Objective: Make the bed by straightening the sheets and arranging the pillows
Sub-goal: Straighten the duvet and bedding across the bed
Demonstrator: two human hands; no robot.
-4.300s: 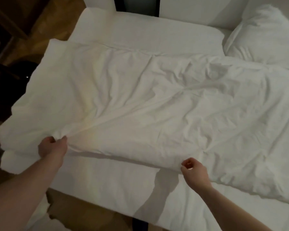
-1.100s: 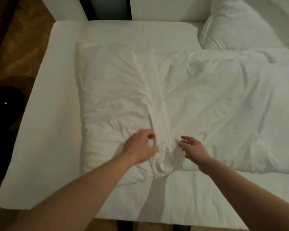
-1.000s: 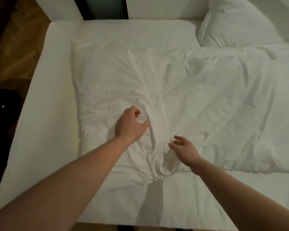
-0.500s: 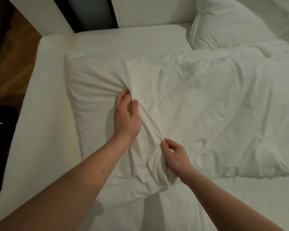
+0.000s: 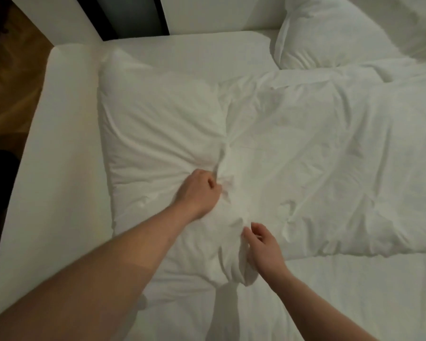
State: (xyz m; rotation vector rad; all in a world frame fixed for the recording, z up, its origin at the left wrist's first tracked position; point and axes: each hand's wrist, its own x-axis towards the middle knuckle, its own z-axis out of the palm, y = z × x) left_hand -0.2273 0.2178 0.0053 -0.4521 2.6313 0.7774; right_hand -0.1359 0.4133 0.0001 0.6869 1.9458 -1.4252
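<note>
1. Head view: a white duvet [image 5: 293, 156] lies crumpled across the bed [image 5: 67, 143], its left end folded back on itself, so a strip of bare sheet shows along the left side and along the near edge.
2. The left hand [image 5: 198, 193] rests on the duvet near the middle of the fold, fingers curled tight round a bunch of fabric; creases fan out from that grip.
3. The right hand [image 5: 262, 244] sits nearer the person, just beside the duvet's near edge, fingers loosely bent and touching a gathered ridge of cloth; whether it pinches the cloth I cannot tell.
4. A pillow [image 5: 342, 30] lies at the far right, touching the duvet's far edge.
5. Wooden floor [image 5: 8, 77] shows to the left of the bed.
</note>
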